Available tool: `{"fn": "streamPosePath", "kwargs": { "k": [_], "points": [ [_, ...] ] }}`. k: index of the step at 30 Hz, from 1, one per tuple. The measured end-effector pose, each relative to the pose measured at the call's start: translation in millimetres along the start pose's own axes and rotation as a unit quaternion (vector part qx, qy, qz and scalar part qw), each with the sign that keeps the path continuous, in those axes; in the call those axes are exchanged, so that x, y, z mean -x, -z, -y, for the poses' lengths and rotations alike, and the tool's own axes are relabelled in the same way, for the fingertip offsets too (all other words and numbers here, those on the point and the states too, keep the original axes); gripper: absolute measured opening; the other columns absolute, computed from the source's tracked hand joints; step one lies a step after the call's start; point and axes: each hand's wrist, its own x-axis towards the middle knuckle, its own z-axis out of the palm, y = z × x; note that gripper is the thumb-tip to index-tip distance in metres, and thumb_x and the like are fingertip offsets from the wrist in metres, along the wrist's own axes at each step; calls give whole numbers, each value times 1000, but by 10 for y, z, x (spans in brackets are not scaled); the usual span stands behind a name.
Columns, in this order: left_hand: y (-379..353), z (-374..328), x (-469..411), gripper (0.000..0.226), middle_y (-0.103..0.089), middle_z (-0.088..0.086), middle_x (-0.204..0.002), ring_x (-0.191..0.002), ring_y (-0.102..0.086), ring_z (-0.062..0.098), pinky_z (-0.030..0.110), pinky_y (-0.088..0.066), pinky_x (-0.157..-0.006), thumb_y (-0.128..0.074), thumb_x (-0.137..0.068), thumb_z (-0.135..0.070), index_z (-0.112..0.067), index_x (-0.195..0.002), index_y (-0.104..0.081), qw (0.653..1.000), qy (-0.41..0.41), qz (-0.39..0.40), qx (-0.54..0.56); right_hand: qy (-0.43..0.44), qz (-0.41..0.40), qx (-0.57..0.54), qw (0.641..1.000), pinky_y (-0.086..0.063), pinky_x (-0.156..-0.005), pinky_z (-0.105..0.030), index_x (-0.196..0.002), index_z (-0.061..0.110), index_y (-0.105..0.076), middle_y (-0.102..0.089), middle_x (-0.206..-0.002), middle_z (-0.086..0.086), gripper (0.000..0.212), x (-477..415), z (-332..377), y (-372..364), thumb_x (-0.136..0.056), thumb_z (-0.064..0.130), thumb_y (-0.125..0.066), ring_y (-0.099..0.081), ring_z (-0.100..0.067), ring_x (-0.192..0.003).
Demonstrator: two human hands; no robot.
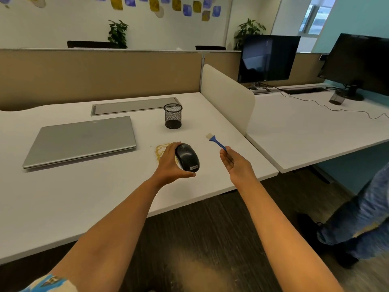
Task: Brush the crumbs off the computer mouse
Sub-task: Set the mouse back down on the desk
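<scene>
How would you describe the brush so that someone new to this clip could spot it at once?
Start at the white desk with the closed grey laptop. Near its right edge, in front of the black mesh pen cup, the right hand holds the brush by its handle end. It alone is bright blue, thin, with pale bristles pointing away.

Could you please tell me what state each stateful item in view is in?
laptop: lid closed
computer mouse: held, lifted
brush: held, bristles off the mouse
mesh cup: upright, looks empty
near monitor: screen dark
crumbs: scattered on desk
</scene>
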Motion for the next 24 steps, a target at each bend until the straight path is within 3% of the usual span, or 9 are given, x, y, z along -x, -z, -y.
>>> {"fn": "streamPosePath", "kwargs": {
  "k": [10,18,24],
  "points": [
    [278,617,-596,103,-38,0,-133,-114,-38,12,28,-35,-97,-83,-42,-46,-24,-130,-33,999,26,39,18,14,-22,-9,1000,-58,-74,-25,-106,-2,-63,-68,-90,-13,25,-538,-282,-539,-85,11,-64,-67,-19,-85],
    [333,1022,-765,97,-40,-9,-122,-109,-41,10,26,-34,-93,-85,-43,-43,-27,-125,-36,998,40,35,22,21,-54,-24,998,-59,-64,-22,-95,-2,-66,-69,-82,-12,15,-869,-404,-792,-84,8,-65,-70,-16,-72],
    [319,1176,-840,92,-38,-13,-118,-107,-42,11,27,-36,-92,-83,-42,-47,-34,-120,-34,997,48,50,31,21,-63,-23,998,-58,-61,-21,-98,-3,-66,-70,-82,-12,19,-1015,-468,-898,-83,8,-66,-70,-15,-68]
  ]
}}
